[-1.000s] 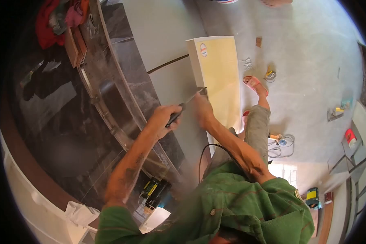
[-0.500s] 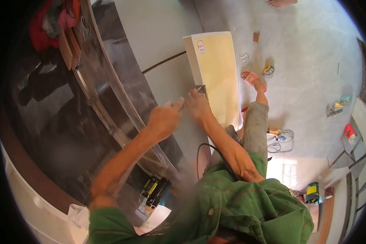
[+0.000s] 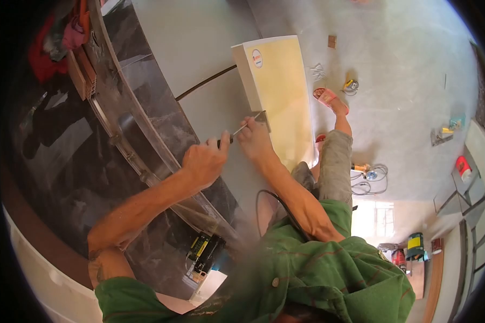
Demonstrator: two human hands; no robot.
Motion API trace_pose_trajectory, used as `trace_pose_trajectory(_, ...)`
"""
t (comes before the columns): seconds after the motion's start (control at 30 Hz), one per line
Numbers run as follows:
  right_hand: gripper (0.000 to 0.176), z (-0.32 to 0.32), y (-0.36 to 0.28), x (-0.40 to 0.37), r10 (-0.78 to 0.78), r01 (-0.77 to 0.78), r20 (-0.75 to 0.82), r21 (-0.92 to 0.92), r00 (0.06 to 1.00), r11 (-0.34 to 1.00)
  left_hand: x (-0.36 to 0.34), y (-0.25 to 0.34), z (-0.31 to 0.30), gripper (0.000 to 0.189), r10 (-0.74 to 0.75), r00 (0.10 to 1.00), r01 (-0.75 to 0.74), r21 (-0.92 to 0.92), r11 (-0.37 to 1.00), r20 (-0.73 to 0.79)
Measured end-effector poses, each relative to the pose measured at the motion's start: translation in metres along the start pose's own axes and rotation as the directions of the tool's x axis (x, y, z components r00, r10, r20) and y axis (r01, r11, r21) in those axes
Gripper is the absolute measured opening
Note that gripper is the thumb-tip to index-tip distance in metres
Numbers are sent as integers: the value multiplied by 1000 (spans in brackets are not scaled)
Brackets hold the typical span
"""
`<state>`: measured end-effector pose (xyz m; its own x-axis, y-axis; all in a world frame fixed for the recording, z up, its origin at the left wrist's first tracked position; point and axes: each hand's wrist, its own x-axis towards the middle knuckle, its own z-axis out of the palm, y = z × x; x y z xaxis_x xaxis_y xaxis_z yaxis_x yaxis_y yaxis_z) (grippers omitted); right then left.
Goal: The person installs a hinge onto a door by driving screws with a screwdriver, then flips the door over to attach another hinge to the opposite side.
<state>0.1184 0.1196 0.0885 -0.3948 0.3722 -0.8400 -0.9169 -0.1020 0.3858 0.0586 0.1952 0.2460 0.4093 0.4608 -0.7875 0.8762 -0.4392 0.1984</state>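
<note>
My left hand [image 3: 205,164] is closed around the dark handle of a screwdriver [image 3: 238,131]. The thin shaft slants up to the right, with its tip at a small dark metal plate [image 3: 263,118] on the side of a long cream-yellow box-like panel [image 3: 283,81]. Close to the plate, my right hand [image 3: 256,141] has its fingers bent together around the shaft's path. Whether they pinch the shaft, the plate or a small part is hidden. A round sticker [image 3: 257,58] marks the panel's far end.
Grey boards [image 3: 202,35] lie beside the panel. To the left is a dark glossy surface [image 3: 64,161] with a power tool [image 3: 205,250]. On the floor are a tape measure [image 3: 350,86], a corded tool [image 3: 367,173] and a red bottle [image 3: 463,167]. My sandalled foot [image 3: 331,101] is nearby.
My left hand has drawn back down and left, and the screwdriver's shaft now shows clearly between the hands. My right hand has shifted slightly left. The whole view has moved a little.
</note>
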Motion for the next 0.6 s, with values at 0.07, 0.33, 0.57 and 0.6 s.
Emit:
trace_pose_trajectory(0.07, 17, -21, 11, 21, -40, 42, 95, -27, 995, 999, 0, 4, -2, 32, -117, 992, 108, -173, 979, -43)
trace_pose_trajectory(0.33, 16, -1, -4, 0, 62, -75, 85, 159, 994, 984, -4, 21, -12, 33, -481, 627, 523, -789, -323, 613)
trace_pose_trajectory(0.57, 12, -9, -6, -8, 104, -113, 95, 94, 990, 989, 0, 24, -5, 34, -33, 999, 31, 50, 998, 32)
trace_pose_trajectory(0.6, 12, -12, -4, -4, 95, -109, 124, 113, 988, 988, 3, 21, -10, 34, -6, 999, 4, 67, 998, 36)
